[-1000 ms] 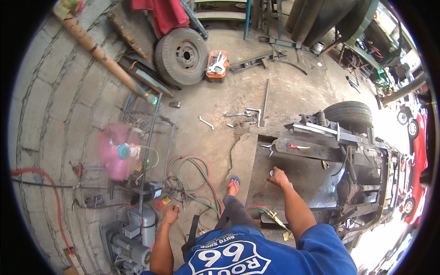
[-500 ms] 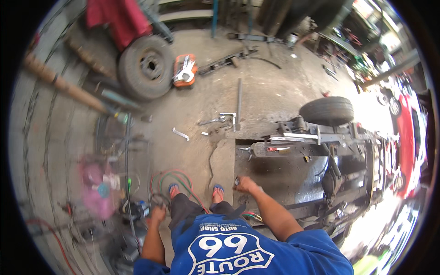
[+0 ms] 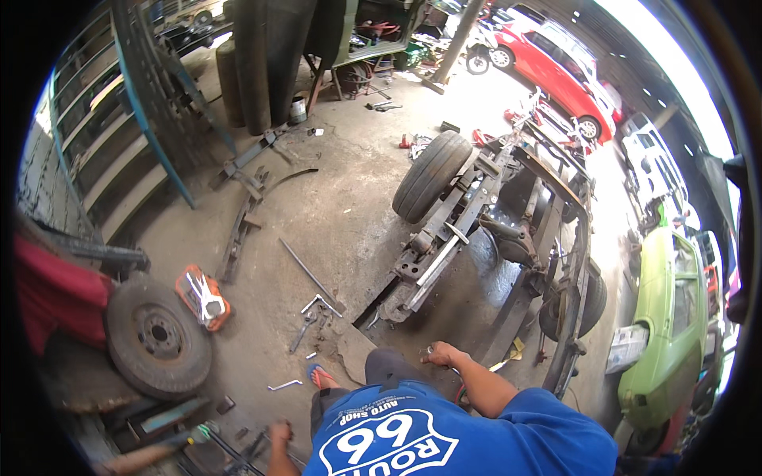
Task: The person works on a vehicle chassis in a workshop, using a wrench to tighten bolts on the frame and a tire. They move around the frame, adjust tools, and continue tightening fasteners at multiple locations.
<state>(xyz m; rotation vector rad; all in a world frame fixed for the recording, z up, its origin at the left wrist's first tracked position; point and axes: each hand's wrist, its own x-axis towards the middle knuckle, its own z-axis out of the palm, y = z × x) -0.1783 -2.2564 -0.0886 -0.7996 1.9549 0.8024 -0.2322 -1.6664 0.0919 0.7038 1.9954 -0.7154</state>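
Observation:
My right hand (image 3: 448,354) is closed at the near end of a bare vehicle chassis (image 3: 530,236). A small dark, metallic-looking thing (image 3: 427,352) shows at its fingers, too small to name. Low on the left, my left hand (image 3: 280,433) is closed beside my leg, and what it may hold is hidden. On the floor ahead of my foot lie a wrench (image 3: 300,333), an angled metal tool (image 3: 321,302) and another wrench (image 3: 285,385). A long bar (image 3: 312,274) lies beyond them.
A tyre (image 3: 432,176) is on the chassis's left side. A loose wheel (image 3: 159,336) and an orange tool case (image 3: 203,298) are at left. Metal beams (image 3: 238,230) lie farther off. A green car (image 3: 665,317) stands right, a red car (image 3: 556,71) at the back.
My view has swung to the right, bringing the chassis and the cars farther into it. I have stepped towards the chassis. Both hands stay closed; the grey thing at my left hand no longer shows.

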